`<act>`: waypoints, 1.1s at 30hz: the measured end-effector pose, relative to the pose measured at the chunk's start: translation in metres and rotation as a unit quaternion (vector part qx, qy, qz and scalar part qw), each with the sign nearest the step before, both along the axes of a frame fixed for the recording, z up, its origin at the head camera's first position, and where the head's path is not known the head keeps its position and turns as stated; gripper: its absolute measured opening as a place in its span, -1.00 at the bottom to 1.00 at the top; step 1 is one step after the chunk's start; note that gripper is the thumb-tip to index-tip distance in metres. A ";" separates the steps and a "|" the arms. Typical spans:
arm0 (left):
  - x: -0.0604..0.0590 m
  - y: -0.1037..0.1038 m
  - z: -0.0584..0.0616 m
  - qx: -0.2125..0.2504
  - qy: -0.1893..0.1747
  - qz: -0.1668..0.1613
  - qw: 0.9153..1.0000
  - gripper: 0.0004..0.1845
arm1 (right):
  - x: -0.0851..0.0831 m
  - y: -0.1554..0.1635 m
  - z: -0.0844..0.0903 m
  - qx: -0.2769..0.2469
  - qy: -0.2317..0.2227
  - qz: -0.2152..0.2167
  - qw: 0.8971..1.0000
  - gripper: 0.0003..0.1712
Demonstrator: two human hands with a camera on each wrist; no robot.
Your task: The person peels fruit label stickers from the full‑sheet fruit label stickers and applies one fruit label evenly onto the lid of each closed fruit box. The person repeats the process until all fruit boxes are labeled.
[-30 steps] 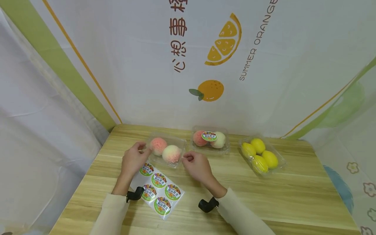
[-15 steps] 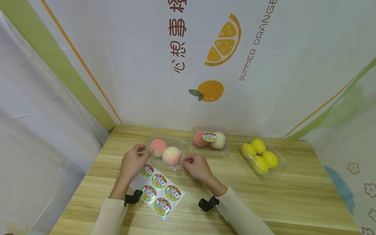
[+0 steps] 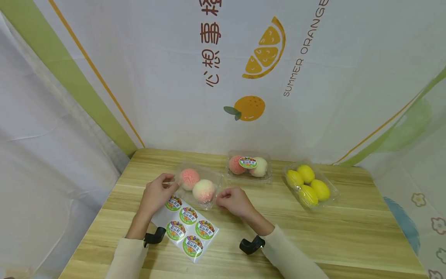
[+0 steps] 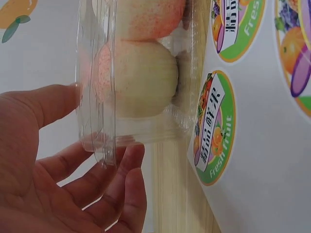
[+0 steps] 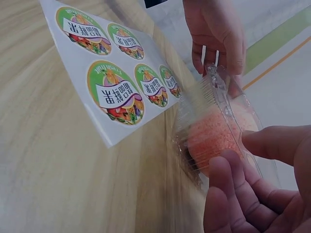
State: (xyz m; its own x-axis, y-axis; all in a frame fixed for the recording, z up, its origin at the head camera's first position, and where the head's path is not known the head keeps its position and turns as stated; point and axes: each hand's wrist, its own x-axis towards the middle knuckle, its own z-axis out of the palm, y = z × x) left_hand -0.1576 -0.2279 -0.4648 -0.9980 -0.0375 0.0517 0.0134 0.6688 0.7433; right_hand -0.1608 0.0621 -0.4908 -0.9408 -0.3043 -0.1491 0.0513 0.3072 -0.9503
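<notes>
A clear plastic clamshell box (image 3: 216, 176) holds two peaches: a pinkish peach (image 3: 189, 179) at the left and a paler peach (image 3: 203, 191) nearer the front. My left hand (image 3: 155, 195) grips the box's left end, thumb (image 4: 60, 102) against the lid and fingers around the rim. At the right end, my right hand (image 3: 235, 201) pinches the rim between thumb (image 5: 274, 143) and curled fingers. Just in front lies a white sheet (image 5: 104, 128) of round fruit stickers (image 3: 188, 215), partly under the left hand in the head view. No sticker shows on this box's lid.
Behind and to the right stands another clear box of peaches (image 3: 259, 166) with a fruit sticker (image 3: 248, 162) on its lid. Farther right is a clear box of lemons (image 3: 319, 190). The wooden table (image 3: 313, 240) ends at a printed curtain (image 3: 167, 97).
The box of peaches has shifted slightly toward me and turned a little, its right end coming nearer. My right hand has moved back with it; the left hand has moved slightly.
</notes>
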 end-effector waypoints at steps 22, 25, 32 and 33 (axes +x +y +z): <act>-0.001 0.009 -0.001 0.006 -0.016 -0.065 0.998 -0.49 | 0.014 0.030 0.001 0.016 -0.044 0.028 0.999 -0.87; 0.000 0.013 -0.001 0.007 -0.015 -0.073 0.997 -0.50 | 0.015 0.036 0.002 0.008 -0.050 0.033 0.998 -0.85; 0.002 0.022 -0.001 0.006 -0.011 -0.099 0.995 -0.50 | 0.020 0.051 0.003 0.005 -0.057 0.040 0.998 -0.85; 0.002 0.024 -0.001 0.005 -0.012 -0.100 0.995 -0.51 | 0.021 0.053 0.004 0.005 -0.059 0.040 0.997 -0.86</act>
State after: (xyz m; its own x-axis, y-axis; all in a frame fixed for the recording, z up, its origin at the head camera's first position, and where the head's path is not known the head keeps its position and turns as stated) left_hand -0.1558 -0.2042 -0.4655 -0.9866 0.1607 0.0277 0.1266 0.6477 0.7513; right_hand -0.1394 0.1152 -0.4869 -0.8890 -0.3761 -0.2612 0.1379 0.3240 -0.9360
